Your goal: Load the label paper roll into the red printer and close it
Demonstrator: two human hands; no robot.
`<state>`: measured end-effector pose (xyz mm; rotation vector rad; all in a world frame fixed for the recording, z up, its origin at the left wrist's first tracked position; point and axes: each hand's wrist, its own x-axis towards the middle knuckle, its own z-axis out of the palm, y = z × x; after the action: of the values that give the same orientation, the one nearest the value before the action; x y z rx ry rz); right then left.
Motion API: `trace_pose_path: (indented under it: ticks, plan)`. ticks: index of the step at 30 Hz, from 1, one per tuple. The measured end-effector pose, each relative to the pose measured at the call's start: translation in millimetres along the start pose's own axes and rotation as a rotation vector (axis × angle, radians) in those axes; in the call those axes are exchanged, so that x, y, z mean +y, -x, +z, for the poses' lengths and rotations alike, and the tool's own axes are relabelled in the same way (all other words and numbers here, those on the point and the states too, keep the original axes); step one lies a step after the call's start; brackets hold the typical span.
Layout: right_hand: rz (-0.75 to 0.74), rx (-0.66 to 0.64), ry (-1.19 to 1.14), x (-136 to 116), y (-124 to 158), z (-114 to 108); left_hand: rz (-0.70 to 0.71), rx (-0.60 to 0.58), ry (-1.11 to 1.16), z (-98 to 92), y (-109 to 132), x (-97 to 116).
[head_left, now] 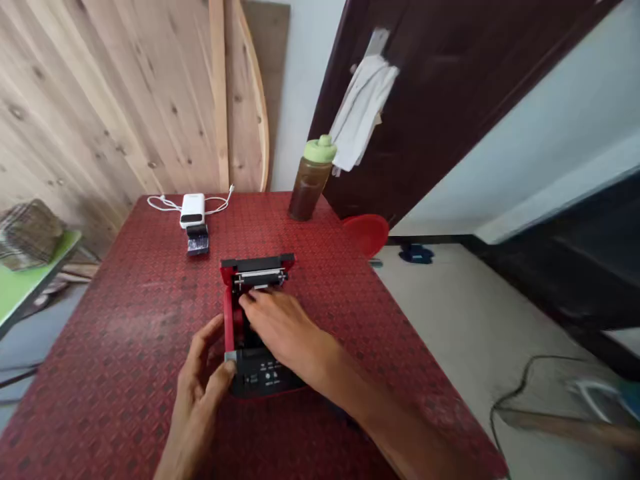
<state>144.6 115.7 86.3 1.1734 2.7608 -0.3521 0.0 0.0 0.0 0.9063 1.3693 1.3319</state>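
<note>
A small red-and-black printer (267, 377) sits on the table with its lid raised at the back, showing a roller (261, 279) under the lid. My left hand (200, 387) grips the printer's left side, its thumb on the grey front-left corner and its fingers along the outer wall. From the right, my right hand (280, 323) reaches over the printer and into its open bay. Its fingers are bent together near the roller, and whatever they hold, if anything, is hidden.
The red patterned table (150, 333) carries a white power bank (193, 208) with a white cable, a dark crumpled wrapper (197, 240) and a brown bottle (310, 183) with a green lid. A red stool (367, 233) stands beyond the right edge.
</note>
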Motion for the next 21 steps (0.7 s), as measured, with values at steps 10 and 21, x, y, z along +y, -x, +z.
trace_pose_path:
  ticks: [10, 21]
  plan:
    - [0.048, 0.073, 0.025, -1.3, -3.1, 5.6, 0.006, -0.016, 0.006, 1.0, 2.0, 2.2]
    - [0.102, 0.098, -0.003, -5.7, -2.1, 2.5, 0.026, -0.01, -0.024, -0.7, 1.3, -2.7]
